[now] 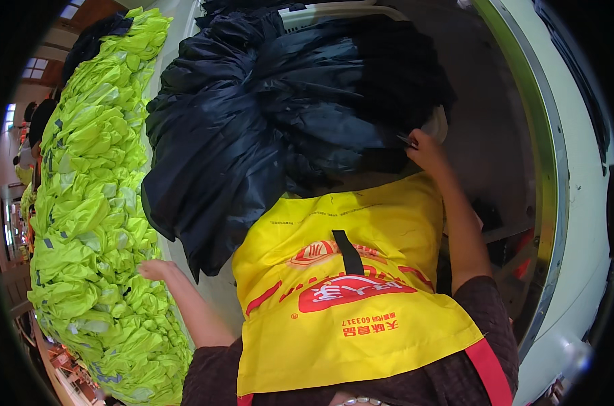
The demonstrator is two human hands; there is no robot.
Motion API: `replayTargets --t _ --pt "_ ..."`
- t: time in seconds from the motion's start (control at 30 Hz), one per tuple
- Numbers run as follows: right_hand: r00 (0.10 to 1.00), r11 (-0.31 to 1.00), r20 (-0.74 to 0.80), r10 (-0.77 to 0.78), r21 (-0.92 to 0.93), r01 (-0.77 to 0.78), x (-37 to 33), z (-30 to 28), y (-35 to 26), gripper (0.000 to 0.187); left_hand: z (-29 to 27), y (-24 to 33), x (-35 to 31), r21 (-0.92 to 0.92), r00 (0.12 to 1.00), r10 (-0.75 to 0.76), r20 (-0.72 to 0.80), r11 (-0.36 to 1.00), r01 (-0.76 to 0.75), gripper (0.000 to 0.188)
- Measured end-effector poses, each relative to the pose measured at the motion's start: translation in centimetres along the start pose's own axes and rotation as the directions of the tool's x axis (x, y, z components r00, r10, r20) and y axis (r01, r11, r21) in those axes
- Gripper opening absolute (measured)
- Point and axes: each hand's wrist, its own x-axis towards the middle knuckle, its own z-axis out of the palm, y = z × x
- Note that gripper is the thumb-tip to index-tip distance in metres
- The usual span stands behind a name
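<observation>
At the left, my left hand (157, 269) reaches the near side of a long heap of bright yellow-green thin fabric pieces (94, 183). Its fingers look pinched together on the fabric at the edge of the heap, though the tips are small and partly lost in the folds. My right hand (425, 150) is closed around a small metallic tool, which looks like thread snips (406, 141); most of it is hidden in the fist. The snips point left, beside a large bundle of dark navy, shiny fabric (273, 101) draped in front of me.
A pale plastic basket rim (347, 9) shows behind the dark bundle. Over my front lies a yellow apron (347, 243) with red straps. On the right stands a pale curved panel (577, 203) with a metal edge. People and workspaces show at the far left.
</observation>
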Motion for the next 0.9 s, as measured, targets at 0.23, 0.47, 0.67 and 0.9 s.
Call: replayTargets --t 0.23,0.47,0.67,0.9 --pt "0.954 0.665 0.270 -0.132 0.738 -0.117 -8.4 -2.8 -11.6 0.018 2.0 13.2 -21.8 -0.137 0.148 0.161 0.976 0.977 -0.163 0.017" --pt "0.864 0.271 0.377 -0.333 0.916 -0.295 -12.6 -1.6 -18.1 0.041 -3.8 11.4 -34.9 0.221 -0.518 -0.135 0.845 0.969 0.108 0.054" --pt "0.957 0.723 -0.094 -0.274 0.636 0.270 -15.0 -3.2 -17.3 0.040 -3.2 11.1 -33.0 0.439 -0.465 -0.155 0.872 0.670 0.599 0.041" --pt "0.783 0.753 -0.201 -0.588 0.218 0.621 -15.3 -1.2 -16.1 0.033 -3.8 11.8 -31.4 0.342 -0.412 -0.103 0.905 0.752 0.564 0.036"
